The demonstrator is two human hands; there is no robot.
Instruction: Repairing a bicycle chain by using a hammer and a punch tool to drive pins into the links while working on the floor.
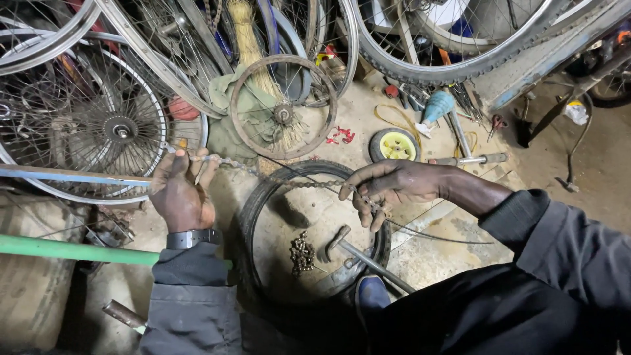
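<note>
A length of bicycle chain [289, 180] is stretched taut between both my hands. My left hand [182, 192], with a dark watch on the wrist, pinches one end at the left. My right hand [388, 187] grips the other end at the right, fingers curled around it. Below the chain a black tyre [251, 217] lies flat on the dusty floor. Inside the tyre ring sit a bunched pile of chain [302, 252] and a hammer [355, 253].
Spoked bicycle wheels [98, 125] and bare rims [284, 108] lean at the back. A small yellow-hubbed wheel [394, 146], a blue bottle [436, 106], red scraps and tools lie on the ground. A green bar [72, 250] crosses at left. My blue shoe [372, 296] touches the tyre.
</note>
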